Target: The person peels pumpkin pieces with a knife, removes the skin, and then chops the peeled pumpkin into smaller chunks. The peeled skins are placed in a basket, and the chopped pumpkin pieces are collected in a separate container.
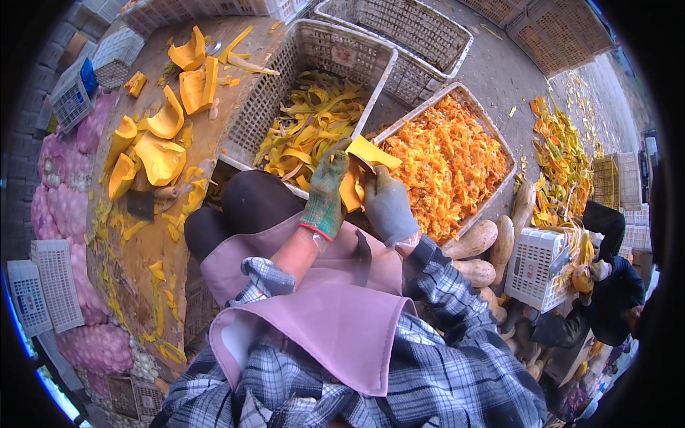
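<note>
My left hand (326, 195), in a soiled green knit glove, grips a curved piece of yellow-orange squash (372, 151) above my lap. Close on its right, my right hand (392, 208) wears a grey glove and is closed around a dark metal tool (362, 162). The tool's edge lies against the squash, and its handle is hidden by the fingers. Just beyond my left hand is a plastic crate (257, 120) holding yellow peel strips (316, 123). Beside my right hand, another crate (484, 112) is heaped with shredded orange squash pulp (447, 166).
A wooden board (214, 142) on the left bears cut squash pieces (160, 158) and a cleaver (140, 205). Whole squashes (473, 241) lie at right, near a white crate (535, 267) and another person (613, 299) handling squash. A further crate (455, 53) stands ahead.
</note>
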The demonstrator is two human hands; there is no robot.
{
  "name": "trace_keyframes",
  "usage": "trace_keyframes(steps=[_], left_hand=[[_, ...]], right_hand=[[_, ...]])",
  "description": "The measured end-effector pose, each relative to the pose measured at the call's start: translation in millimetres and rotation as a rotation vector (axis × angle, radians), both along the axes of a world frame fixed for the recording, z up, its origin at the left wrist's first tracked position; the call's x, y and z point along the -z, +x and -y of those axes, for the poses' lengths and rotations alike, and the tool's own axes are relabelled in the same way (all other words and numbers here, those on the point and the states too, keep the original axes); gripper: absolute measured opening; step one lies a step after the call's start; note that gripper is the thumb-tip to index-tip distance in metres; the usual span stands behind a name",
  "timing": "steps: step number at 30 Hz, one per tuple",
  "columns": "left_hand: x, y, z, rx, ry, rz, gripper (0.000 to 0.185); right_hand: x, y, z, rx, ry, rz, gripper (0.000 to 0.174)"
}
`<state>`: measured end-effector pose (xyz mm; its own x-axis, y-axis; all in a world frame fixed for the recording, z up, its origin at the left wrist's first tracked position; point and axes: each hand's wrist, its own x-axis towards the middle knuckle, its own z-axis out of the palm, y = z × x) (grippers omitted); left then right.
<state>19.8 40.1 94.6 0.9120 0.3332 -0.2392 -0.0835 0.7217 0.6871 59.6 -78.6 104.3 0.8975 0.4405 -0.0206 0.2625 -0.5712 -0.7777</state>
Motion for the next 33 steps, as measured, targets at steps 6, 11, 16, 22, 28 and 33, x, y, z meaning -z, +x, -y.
trace_keyframes(steps=[6,11,16,22,28,33], left_hand=[[6.6,-6.9,-13.2,0.069,0.032,0.001,0.046],[4.5,-8.5,-6.5,0.088,-0.136,-0.016,0.052],[1.8,-6.4,0.8,-0.006,-0.093,-0.026,0.047],[2.8,-11.7,-8.1,0.070,-0.040,-0.011,0.038],[2.8,-14.5,-5.1,0.137,-0.141,0.002,0.041],[6.9,-12.1,-3.4,0.041,-0.234,-0.088,0.044]], right_hand=[[-15.9,4.9,13.2,-0.177,0.083,-0.458,0.022],[-8.2,-0.7,19.6,-0.158,0.078,-0.142,0.017],[12.5,-7.6,5.5,0.018,0.010,0.104,0.012],[-5.5,-3.5,12.0,-0.096,0.174,-0.559,0.022],[-33.1,-8.3,32.4,0.023,0.656,-1.634,0.019],[-21.3,-14.9,32.3,0.084,0.634,-1.299,0.017]])
